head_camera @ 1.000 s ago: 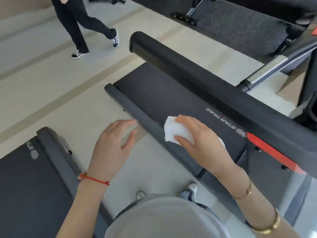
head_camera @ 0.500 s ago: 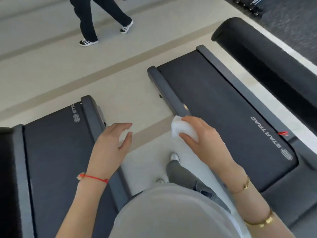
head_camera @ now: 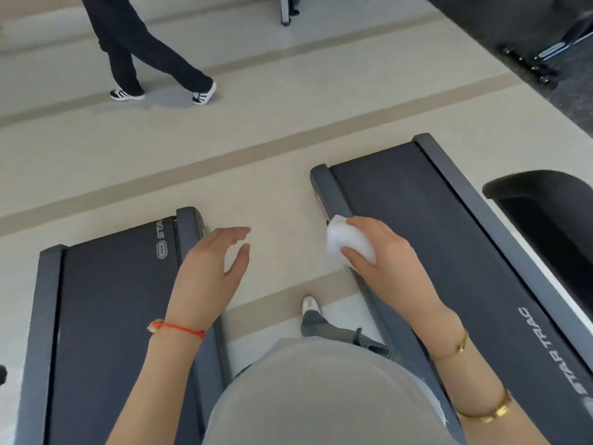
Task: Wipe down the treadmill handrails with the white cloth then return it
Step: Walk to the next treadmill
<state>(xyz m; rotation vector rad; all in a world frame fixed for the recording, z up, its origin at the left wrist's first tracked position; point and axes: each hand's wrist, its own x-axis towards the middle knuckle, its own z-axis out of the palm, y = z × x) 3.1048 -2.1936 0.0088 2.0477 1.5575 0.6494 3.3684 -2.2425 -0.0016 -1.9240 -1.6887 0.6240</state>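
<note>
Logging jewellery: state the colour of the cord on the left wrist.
Red cord, with a small gold-coloured piece at one end; head view.

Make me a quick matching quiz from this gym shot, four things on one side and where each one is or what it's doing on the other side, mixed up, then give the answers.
Things:
1. white cloth
2. left hand
3. red string bracelet
4. passer-by in black trousers

States:
A. open and empty, above the floor between the two treadmills
B. walking across the floor at the far side
C. bunched in the right hand
D. around the left wrist

Pairs: 1-C, 2-A, 3-D, 4-B
</note>
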